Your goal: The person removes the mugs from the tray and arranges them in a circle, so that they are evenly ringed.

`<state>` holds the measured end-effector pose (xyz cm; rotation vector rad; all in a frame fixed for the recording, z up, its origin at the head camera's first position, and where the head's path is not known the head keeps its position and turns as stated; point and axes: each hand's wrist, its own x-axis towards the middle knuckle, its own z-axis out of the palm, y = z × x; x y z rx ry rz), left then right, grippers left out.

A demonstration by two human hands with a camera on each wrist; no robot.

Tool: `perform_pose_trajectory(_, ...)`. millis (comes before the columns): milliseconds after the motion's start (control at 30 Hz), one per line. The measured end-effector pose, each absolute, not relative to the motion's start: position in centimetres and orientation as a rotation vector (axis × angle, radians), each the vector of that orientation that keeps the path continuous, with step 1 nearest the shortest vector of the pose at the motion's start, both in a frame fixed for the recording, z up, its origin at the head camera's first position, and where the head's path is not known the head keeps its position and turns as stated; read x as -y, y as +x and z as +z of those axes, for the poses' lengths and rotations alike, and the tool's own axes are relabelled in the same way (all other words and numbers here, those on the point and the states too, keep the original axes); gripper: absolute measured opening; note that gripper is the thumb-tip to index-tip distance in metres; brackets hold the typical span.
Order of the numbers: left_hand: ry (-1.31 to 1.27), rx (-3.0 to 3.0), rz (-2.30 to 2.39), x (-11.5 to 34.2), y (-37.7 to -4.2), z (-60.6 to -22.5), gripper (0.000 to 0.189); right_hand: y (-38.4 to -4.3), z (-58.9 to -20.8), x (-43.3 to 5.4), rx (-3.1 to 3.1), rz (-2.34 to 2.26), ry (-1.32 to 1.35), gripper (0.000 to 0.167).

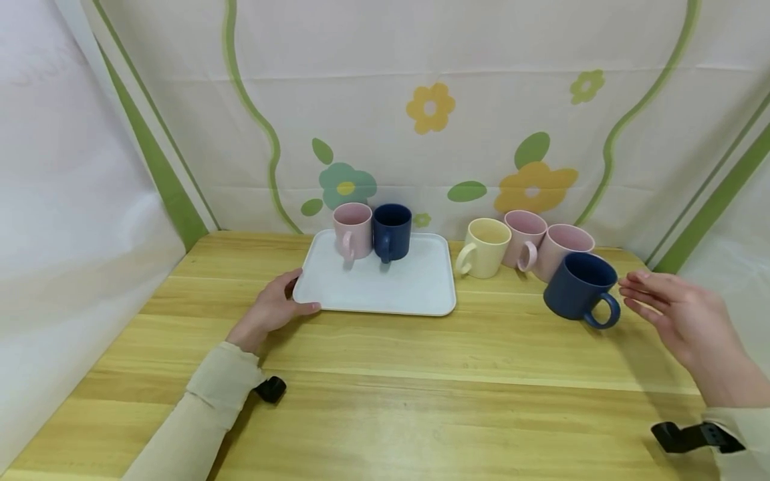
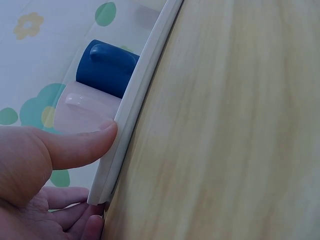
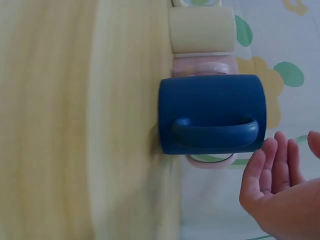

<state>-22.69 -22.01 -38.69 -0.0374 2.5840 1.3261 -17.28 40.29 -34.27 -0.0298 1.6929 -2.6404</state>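
Observation:
A white tray (image 1: pixel 375 290) lies on the wooden table, with a pink mug (image 1: pixel 355 230) and a dark blue mug (image 1: pixel 394 232) side by side at its back. My left hand (image 1: pixel 269 308) grips the tray's front left corner. In the left wrist view the thumb (image 2: pixel 85 147) lies on the rim while the other fingers reach round the corner, partly hidden. At right, another dark blue mug (image 1: pixel 574 290) stands with its handle facing front right. Just beside that mug is my right hand (image 1: pixel 686 310), fingers slightly bent and holding nothing; a small gap seems to separate them.
Behind the right blue mug stand a cream mug (image 1: pixel 483 248) and two pink mugs, one (image 1: pixel 525 234) next to the cream one and another (image 1: pixel 556 250) partly hidden. A flowered white curtain (image 1: pixel 373 100) hangs along the table's back edge.

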Motion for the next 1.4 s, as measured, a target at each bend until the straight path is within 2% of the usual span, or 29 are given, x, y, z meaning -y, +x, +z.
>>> perform_pose_trajectory(200,-0.043,-2.585,1.323,22.1,-22.7,-38.7,0.101,-18.1,-33.1,-38.4,-1.672,-2.597,-0.257,0.036)
perform_pose_trajectory(367,-0.049,-2.587,1.319,22.2,-22.7,-38.8,0.1,-19.0,-32.3,-36.3,-1.721,-2.526,-0.326,0.035)
perform_pose_trajectory(700,-0.049,-2.58,1.325,22.1,-23.0,-39.0,0.1,-20.7,-31.1,-31.7,-1.84,-2.439,-0.148,0.023)
perform_pose_trajectory(1167,-0.043,-2.585,1.306,22.3,-22.7,-38.7,0.101,-23.5,-32.9,-25.1,-2.07,-2.236,-0.151,0.011)
perform_pose_trajectory(1233,-0.039,-2.581,1.315,22.2,-22.8,-38.7,0.1,-23.8,-33.0,-24.3,-2.104,-2.207,-0.153,0.014)
perform_pose_trajectory(1400,-0.039,-2.576,1.325,22.0,-22.8,-38.7,0.1,-24.5,-33.4,-22.4,-2.192,-2.092,-0.207,0.041)
